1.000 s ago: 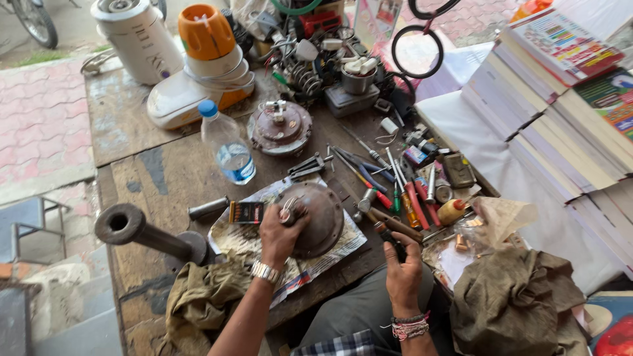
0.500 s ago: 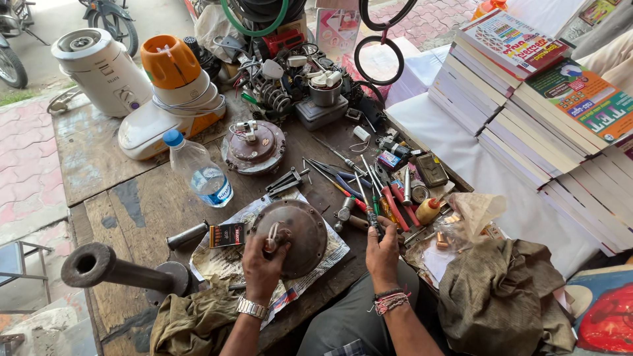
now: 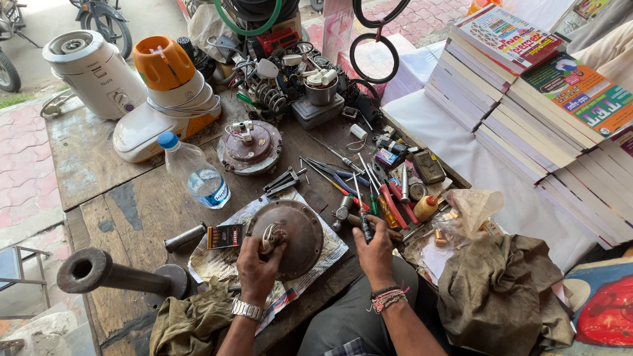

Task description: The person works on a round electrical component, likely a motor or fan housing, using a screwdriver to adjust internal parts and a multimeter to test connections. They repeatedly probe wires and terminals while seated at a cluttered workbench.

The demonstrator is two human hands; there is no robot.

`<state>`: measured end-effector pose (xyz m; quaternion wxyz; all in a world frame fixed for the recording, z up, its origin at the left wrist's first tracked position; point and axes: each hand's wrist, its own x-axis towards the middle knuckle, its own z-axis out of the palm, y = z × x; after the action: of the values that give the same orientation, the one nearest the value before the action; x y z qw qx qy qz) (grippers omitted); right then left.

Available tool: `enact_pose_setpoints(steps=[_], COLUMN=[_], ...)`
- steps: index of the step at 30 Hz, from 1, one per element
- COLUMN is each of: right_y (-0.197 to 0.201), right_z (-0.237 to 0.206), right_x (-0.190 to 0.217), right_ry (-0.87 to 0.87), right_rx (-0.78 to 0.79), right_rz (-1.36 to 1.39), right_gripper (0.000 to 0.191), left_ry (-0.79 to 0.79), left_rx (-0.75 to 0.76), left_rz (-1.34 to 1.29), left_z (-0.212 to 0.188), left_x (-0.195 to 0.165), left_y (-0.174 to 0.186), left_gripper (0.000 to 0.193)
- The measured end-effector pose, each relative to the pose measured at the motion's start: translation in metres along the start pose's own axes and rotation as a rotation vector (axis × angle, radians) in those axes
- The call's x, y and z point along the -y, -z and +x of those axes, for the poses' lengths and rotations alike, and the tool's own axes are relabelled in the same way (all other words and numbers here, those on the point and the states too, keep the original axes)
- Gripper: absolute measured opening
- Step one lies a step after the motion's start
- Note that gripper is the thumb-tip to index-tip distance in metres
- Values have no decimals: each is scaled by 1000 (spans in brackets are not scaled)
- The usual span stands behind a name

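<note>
The left hand [image 3: 258, 264] covers the wires on the round metal motor housing [image 3: 290, 237], the right hand [image 3: 374, 247] hides most of its dark-handled tool [image 3: 364, 225], and both forearms run off the bottom edge

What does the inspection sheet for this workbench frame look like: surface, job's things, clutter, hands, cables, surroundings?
Surface: worn wooden bench, stained; newspaper under the work.
Job's things: round brown metal motor cover on the newspaper; dark-handled tool.
Clutter: water bottle, second motor plate, screwdrivers, rags, metal pipe.
Hands: left hand on the cover's wires; right hand grips the tool.
Cables: white cord wound round the orange-topped mixer; green hose.
Surroundings: stacked books, paved ground, parked two-wheelers.
</note>
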<state>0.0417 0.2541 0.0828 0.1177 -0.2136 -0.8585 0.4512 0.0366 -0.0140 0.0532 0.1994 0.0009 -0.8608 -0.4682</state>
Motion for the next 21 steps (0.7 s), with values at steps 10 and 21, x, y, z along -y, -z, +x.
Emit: enact_pose_setpoints(steps=[10,21], right_y=[15,15], right_z=[-45,-83], right_x=[-18,-37], right_ry=[280,261], right_rx=[18,122], right_rz=[379,508], right_gripper=[29,26], left_ry=[53,26], left_rx=[-99,6], left_rz=[4,102], left_z=[30,42], left_x=[-10,-16], left_y=[-11,-13], left_gripper=[43,50])
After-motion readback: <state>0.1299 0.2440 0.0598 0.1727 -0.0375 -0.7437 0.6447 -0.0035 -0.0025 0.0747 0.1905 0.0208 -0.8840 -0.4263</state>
